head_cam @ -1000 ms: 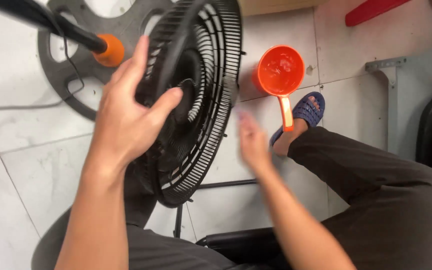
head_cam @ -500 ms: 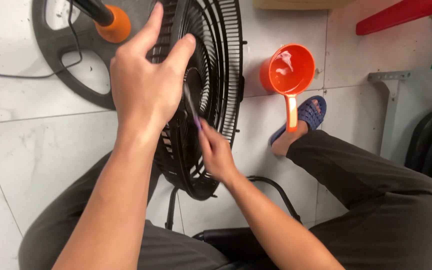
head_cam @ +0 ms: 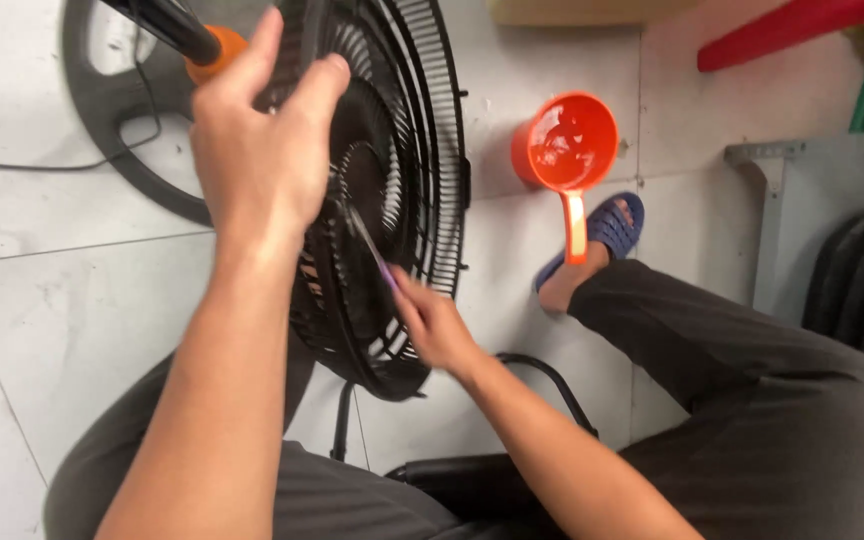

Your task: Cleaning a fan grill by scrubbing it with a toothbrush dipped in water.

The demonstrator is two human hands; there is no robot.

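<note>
Your left hand (head_cam: 257,150) is clamped over the upper rim of the black fan grille (head_cam: 392,200), fingers curled across the wires, holding it on edge above the tiled floor (head_cam: 72,290) between your knees. Your right hand (head_cam: 432,322) pinches a thin tool with a purple end (head_cam: 377,262), its tip set among the ribs near the hub; what kind of tool it is cannot be made out.

Judgement on handling: the grille looks light but springy. The thin wires will likely flex under pressure, so the outer rim ring is the sound place to hold, as you do now. The ribs give purchase, and slipping seems unlikely.

Nearby: an orange water scoop (head_cam: 564,145) on the floor by your sandalled foot (head_cam: 602,235), and the fan stand base (head_cam: 122,120) with its orange collar (head_cam: 214,48).
</note>
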